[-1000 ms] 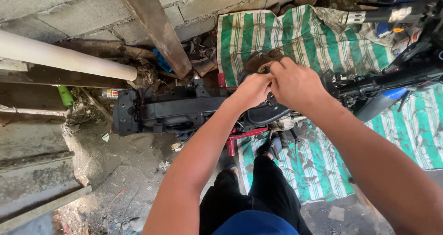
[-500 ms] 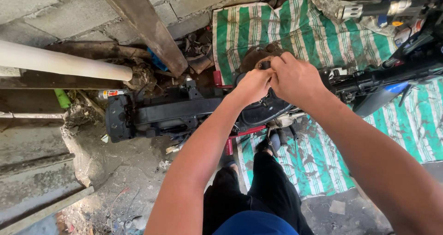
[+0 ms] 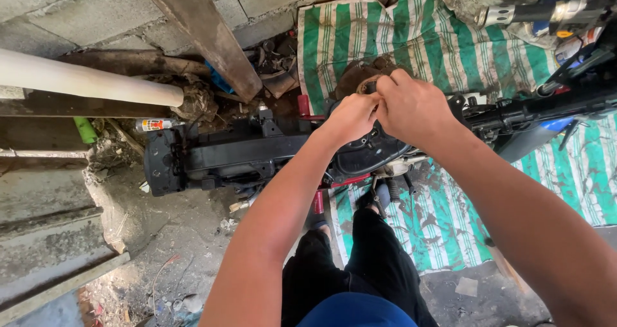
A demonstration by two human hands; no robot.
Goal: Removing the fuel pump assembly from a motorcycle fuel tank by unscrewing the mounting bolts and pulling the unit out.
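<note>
My left hand (image 3: 350, 116) and my right hand (image 3: 414, 105) meet above a black motorcycle frame (image 3: 257, 153) that lies across the ground. Both hands pinch a small thin thing between their fingertips; it is too small to name. Just behind the fingers sits a brown rusty part (image 3: 360, 76) on the green-and-white striped tarp (image 3: 411, 38). The fingers of both hands are curled tight together. My legs in black trousers (image 3: 360, 263) stand below the frame.
A concrete block wall (image 3: 96, 6) runs along the top, with a slanted wooden beam (image 3: 205, 38) and a white pipe (image 3: 83, 79) before it. A small spray can (image 3: 154, 124) lies in the rubble. A concrete step (image 3: 51, 237) is at the left. More black motorcycle parts (image 3: 546, 102) reach in from the right.
The view has shifted slightly. Both hands stay together at the same spot over the frame, with only small finger movement.
</note>
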